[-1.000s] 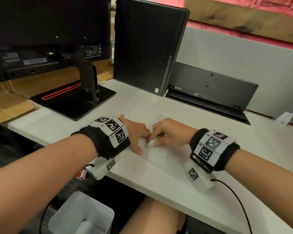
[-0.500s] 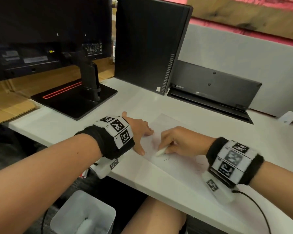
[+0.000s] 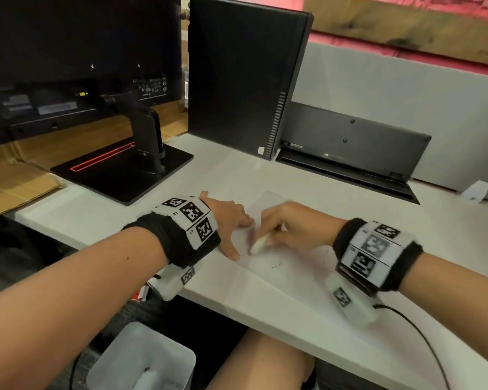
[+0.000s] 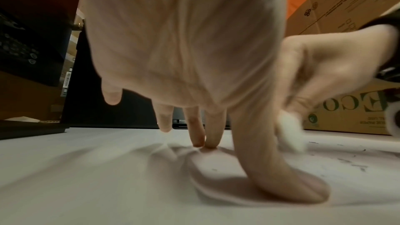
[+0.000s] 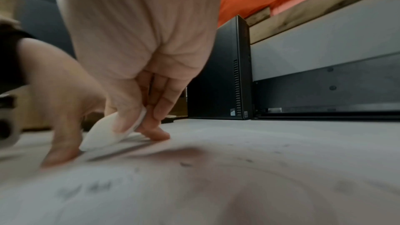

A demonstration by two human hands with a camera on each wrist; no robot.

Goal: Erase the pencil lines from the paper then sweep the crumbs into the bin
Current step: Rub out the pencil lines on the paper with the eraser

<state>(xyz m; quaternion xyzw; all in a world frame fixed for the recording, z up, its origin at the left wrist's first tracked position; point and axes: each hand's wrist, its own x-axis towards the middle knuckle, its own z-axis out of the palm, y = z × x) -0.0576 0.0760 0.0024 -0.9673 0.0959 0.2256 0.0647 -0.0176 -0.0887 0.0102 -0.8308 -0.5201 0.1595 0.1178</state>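
Right hand (image 3: 295,226) pinched the white eraser (image 3: 258,244) in a narrow grip, thumb against fingers, eraser tip down on the paper (image 3: 290,266) lying on the white tabletop (image 3: 237,170). Left hand (image 3: 228,218) sat just beside the grip with straight fingers pressing the paper flat, holding nothing. Dark crumbs (image 4: 350,163) lay scattered on the paper near the grip; the bin (image 3: 141,358) stood well below it, under the tabletop edge.

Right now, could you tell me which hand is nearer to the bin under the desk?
Left. The left hand presses the paper at the desk edge, above the bin. The right hand grips the eraser farther right.
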